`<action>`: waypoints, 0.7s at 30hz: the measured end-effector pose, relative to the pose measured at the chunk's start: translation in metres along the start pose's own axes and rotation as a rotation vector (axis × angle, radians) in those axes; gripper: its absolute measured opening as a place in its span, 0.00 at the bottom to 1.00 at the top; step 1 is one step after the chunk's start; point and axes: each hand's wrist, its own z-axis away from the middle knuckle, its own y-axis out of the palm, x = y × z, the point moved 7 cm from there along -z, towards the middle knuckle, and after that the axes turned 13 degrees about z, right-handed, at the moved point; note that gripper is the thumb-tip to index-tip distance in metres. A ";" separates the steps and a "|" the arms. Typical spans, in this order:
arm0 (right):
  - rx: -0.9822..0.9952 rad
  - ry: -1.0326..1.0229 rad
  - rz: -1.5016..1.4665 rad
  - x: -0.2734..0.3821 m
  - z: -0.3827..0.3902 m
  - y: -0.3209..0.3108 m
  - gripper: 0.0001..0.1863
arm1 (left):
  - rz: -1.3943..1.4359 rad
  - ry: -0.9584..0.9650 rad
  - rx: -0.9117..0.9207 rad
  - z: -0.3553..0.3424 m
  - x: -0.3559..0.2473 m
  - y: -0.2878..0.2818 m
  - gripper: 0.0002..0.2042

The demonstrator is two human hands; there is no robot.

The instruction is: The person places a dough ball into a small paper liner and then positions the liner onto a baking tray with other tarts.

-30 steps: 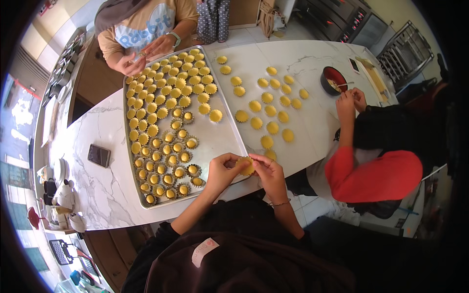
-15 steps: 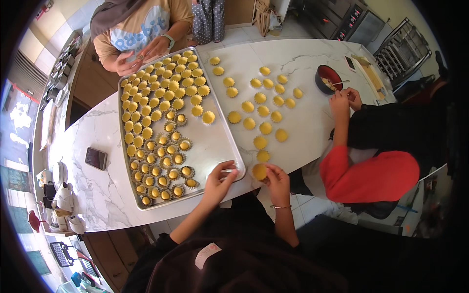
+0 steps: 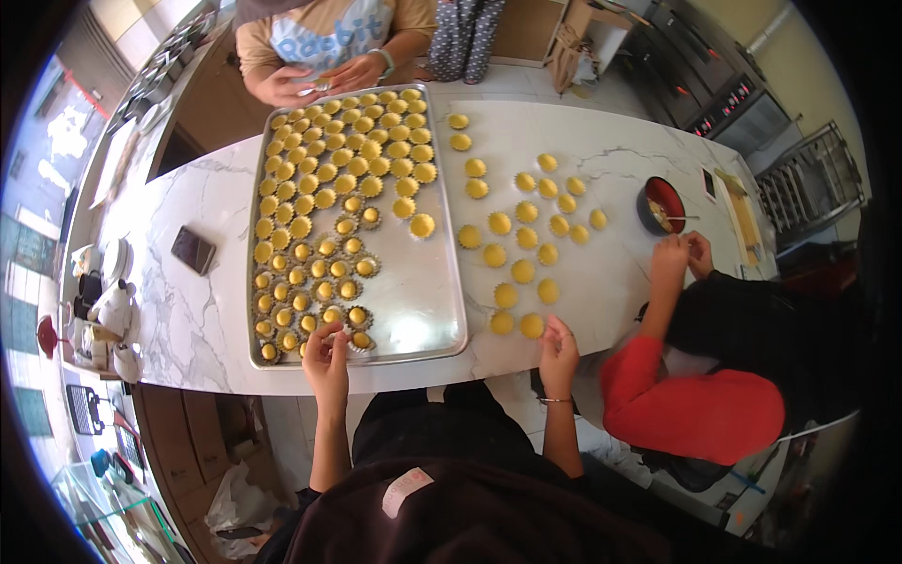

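A working kitchen, most likely a bakery: an oven [image 3: 691,80] stands at two o'clock, a rack [image 3: 813,179] between two and three, and on the table [image 3: 611,277] a tray [image 3: 413,287] at ten o'clock bears rows of pastry shells [image 3: 326,173].

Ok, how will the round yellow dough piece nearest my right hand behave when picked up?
The round yellow dough piece is likely light, looking small beside your right hand. Its matte surface suggests it may dent or crumble if squeezed. It probably won't roll, lying broad side down on the white marbled table.
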 end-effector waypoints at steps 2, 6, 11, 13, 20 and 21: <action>-0.001 0.061 -0.070 -0.013 -0.002 0.007 0.17 | 0.033 0.038 -0.043 -0.001 -0.009 -0.013 0.10; -0.048 0.237 -0.183 -0.021 0.007 0.014 0.19 | -0.016 0.059 -0.042 -0.011 -0.016 -0.048 0.10; -0.230 0.260 -0.281 0.003 0.006 0.013 0.19 | 0.011 0.129 -0.112 -0.029 -0.023 -0.084 0.10; -0.404 -0.058 0.243 0.056 0.003 -0.003 0.19 | -0.078 0.115 -0.103 -0.037 -0.021 -0.095 0.10; 0.442 -0.317 -0.088 0.180 0.013 0.142 0.08 | -0.028 0.141 -0.080 -0.049 -0.021 -0.099 0.08; 0.659 -0.308 -0.099 0.182 0.025 0.177 0.08 | -0.041 0.138 -0.061 -0.048 -0.022 -0.097 0.08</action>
